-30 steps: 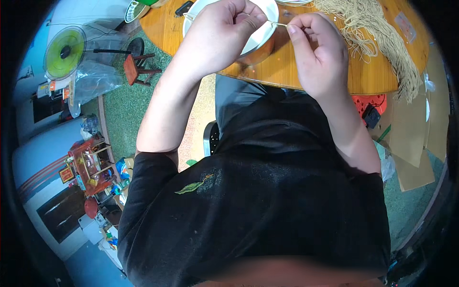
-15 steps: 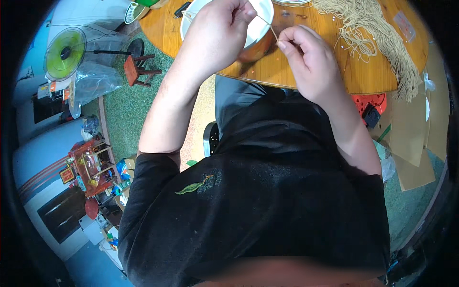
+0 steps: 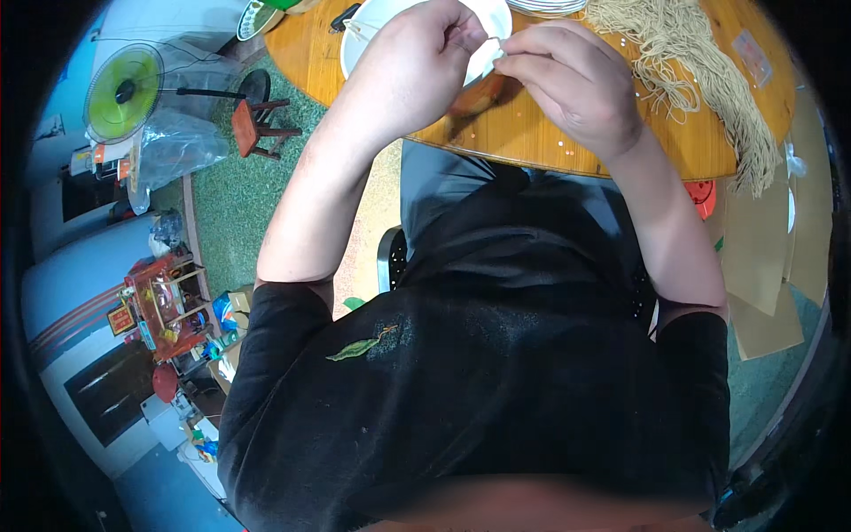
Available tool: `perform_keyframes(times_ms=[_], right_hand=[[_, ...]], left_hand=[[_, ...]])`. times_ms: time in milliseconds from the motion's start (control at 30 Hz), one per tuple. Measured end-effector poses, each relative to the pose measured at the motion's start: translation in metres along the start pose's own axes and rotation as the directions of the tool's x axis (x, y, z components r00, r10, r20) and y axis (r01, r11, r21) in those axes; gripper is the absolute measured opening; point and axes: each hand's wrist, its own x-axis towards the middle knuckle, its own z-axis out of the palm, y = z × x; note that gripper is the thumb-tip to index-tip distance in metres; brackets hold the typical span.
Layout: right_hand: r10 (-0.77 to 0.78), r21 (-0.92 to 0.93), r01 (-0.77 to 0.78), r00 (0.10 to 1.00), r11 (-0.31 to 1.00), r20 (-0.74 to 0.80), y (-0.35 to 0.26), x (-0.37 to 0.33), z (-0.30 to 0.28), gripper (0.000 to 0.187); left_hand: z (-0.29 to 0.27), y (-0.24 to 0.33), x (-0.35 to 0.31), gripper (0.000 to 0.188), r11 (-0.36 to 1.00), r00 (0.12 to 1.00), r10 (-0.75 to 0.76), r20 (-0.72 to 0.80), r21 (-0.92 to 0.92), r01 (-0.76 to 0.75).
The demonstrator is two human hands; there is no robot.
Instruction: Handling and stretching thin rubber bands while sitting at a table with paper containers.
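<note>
Bright even daylight, soft shadows under the hands, strong fisheye bending, black vignetted rim

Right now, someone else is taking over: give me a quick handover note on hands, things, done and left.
Left hand: closed, pinching a thin pale strand above the white bowl.
Right hand: closed, pinching the same strand at its other end; the two hands nearly meet.
Things: bowl at the far edge of the round wooden table; a large bundle of tan strands lies to the right.
Done: one strand is up between the fingers.
Left: the bundle looks mostly unworked; what the bowl holds cannot be seen.
</note>
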Motion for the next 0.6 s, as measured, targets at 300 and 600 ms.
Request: perform_keyframes(times_ms=[300, 600], right_hand=[[0.295, 0.2, -0.28, 0.954, 0.939, -0.049, -0.013, -0.005, 0.008, 0.023], [0.056, 0.067, -0.054, 0.998, 0.996, -0.026, -0.002, 0.003, 0.001, 0.02]], left_hand=[[-0.002, -0.003, 0.004, 0.023, 0.999, 0.999, -0.045, 0.002, -0.024, 0.045], [-0.001, -0.004, 0.005, 0.025, 0.999, 0.999, -0.042, 0.02, -0.028, 0.042]])
